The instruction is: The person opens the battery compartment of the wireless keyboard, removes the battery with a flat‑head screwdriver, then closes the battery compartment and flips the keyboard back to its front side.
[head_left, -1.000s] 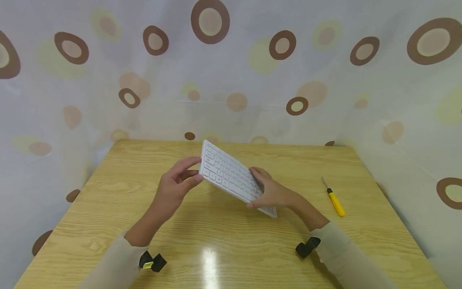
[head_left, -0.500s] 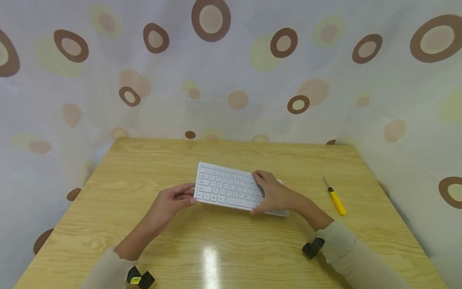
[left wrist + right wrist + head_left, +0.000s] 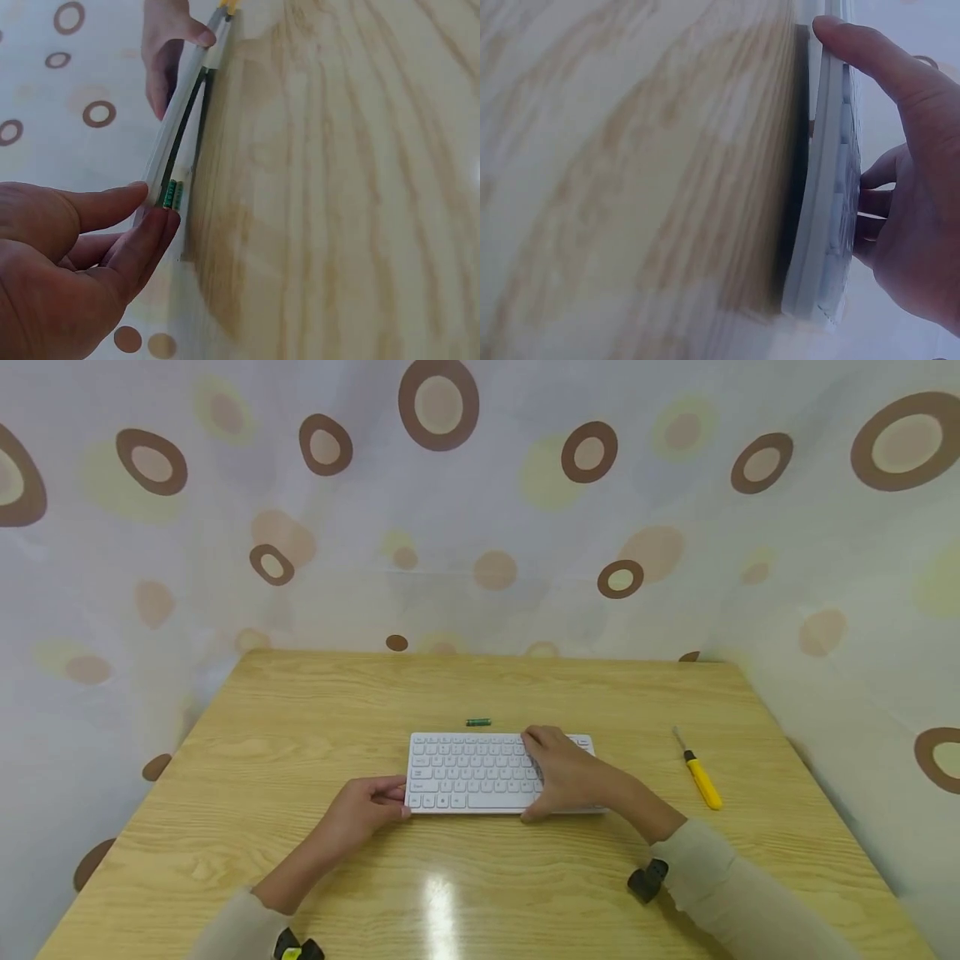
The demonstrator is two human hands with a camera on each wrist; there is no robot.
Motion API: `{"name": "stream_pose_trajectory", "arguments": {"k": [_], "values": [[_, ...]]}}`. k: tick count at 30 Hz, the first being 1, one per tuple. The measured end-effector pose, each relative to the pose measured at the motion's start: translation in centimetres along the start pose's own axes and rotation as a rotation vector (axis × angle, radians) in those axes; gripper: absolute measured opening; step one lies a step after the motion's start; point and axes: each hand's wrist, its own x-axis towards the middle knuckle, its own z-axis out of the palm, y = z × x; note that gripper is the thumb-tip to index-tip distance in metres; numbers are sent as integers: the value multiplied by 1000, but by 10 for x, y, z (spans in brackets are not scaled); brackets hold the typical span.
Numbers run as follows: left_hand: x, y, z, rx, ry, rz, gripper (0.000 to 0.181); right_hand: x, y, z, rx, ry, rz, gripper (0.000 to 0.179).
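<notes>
A white keyboard (image 3: 480, 774) lies nearly level, keys up, in the middle of the head view. The left hand (image 3: 365, 807) pinches its left end, the thumb at the near corner; the left wrist view shows this hand (image 3: 82, 262) with fingers below the edge. Spanning the right part from above, the right hand (image 3: 567, 774) grips it by its front and back edges and hides some keys. A narrow gap between keyboard and tabletop shows in both wrist views. Behind the keyboard lies a small green battery (image 3: 477, 722), seen through the gap in the left wrist view.
A yellow-handled screwdriver (image 3: 703, 783) lies on the wooden table (image 3: 300, 710), to the right of the right hand. A patterned curtain (image 3: 480, 510) hangs behind the table and along both sides.
The keyboard has come down from a steep tilt, left end high, to nearly level, both hands keeping hold. The green battery behind it has come into view. The screwdriver stays put.
</notes>
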Motion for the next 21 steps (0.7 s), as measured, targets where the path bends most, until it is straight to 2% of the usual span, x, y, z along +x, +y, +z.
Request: {"name": "stream_pose_trajectory", "arguments": {"k": [4,8,11,16,18,21], "values": [[2,-3,0,35,-16,50,50,1,-2,2,-21,4,5,132],[5,-5,0,125,-16,111,46,0,-5,2,-32,14,1,131],[8,-5,1,204,-7,127,43,-2,-8,0,-28,17,0,130],[11,-2,3,281,7,123,38,-3,-8,0,-30,27,15,128],[11,0,2,296,6,110,36,-4,-2,0,23,58,31,117],[15,2,-3,306,5,85,38,-5,11,-3,176,147,106,95]]}}
